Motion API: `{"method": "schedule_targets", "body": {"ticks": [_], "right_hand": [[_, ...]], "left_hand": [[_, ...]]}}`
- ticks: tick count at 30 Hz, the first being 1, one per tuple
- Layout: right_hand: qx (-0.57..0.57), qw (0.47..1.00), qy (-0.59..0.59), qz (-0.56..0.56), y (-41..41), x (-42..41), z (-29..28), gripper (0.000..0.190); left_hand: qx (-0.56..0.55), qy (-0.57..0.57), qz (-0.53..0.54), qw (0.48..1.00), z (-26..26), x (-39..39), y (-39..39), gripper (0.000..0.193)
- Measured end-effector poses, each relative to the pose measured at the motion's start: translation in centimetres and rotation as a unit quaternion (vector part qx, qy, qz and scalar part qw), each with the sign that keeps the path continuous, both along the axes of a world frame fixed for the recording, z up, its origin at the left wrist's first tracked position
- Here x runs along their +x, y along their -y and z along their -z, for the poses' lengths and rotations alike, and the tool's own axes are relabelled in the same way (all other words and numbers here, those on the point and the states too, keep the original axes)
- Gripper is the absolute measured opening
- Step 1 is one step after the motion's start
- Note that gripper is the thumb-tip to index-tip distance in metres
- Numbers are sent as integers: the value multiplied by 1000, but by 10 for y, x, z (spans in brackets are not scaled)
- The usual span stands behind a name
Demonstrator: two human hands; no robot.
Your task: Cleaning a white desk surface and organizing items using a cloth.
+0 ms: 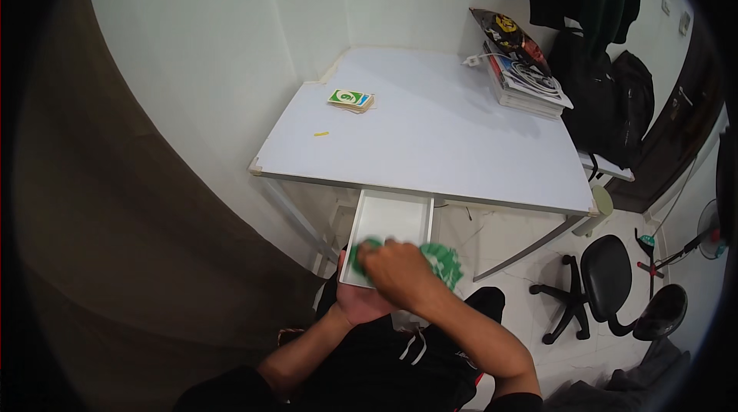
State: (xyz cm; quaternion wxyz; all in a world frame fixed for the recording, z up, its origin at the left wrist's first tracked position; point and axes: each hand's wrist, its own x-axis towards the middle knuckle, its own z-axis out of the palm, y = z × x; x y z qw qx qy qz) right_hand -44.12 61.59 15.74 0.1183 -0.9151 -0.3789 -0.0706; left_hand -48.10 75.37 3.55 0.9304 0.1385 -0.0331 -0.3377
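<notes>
A shallow white drawer (396, 211) is pulled out from under the front of the white table (438, 135). My left hand (360, 303) holds the drawer's front end from below, its thumb up along the left side. Over the drawer's near part, my right hand (398, 271) grips a green-and-white cloth (445, 265). One bunched part of the cloth lies against the drawer's inside, blurred by motion, and another part spreads out to the right of the hand. My right hand hides the drawer's near right corner.
On the tabletop lie a stack of Uno cards (351, 99) and a small yellow clip-like object (321, 134). Magazines (527, 92) with a coiled white cable and a snack bag (510, 37) fill the back right. A black swivel chair (605, 276) stands right; a brown curtain (144, 227) hangs left.
</notes>
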Motion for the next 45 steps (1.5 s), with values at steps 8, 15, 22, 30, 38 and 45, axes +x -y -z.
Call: {"method": "schedule_targets", "body": {"ticks": [8, 15, 22, 30, 38, 45], "right_hand": [[69, 989, 43, 125, 8, 45, -4, 16], [3, 999, -24, -24, 4, 9, 8, 16], [-17, 957, -278, -84, 39, 8, -35, 22], [131, 983, -119, -52, 63, -55, -45, 31], [282, 958, 43, -13, 26, -80, 40, 49], [351, 924, 128, 78, 68, -94, 62, 45]], "left_hand": [[-113, -8, 31, 993, 1, 4, 7, 105], [-10, -38, -8, 999, -5, -3, 3, 103], [-12, -3, 4, 1000, -11, -1, 5, 102], [24, -30, -34, 999, -29, -5, -2, 99], [15, -21, -75, 997, -14, -1, -24, 80], [174, 104, -92, 975, -32, 13, -70, 69]]}}
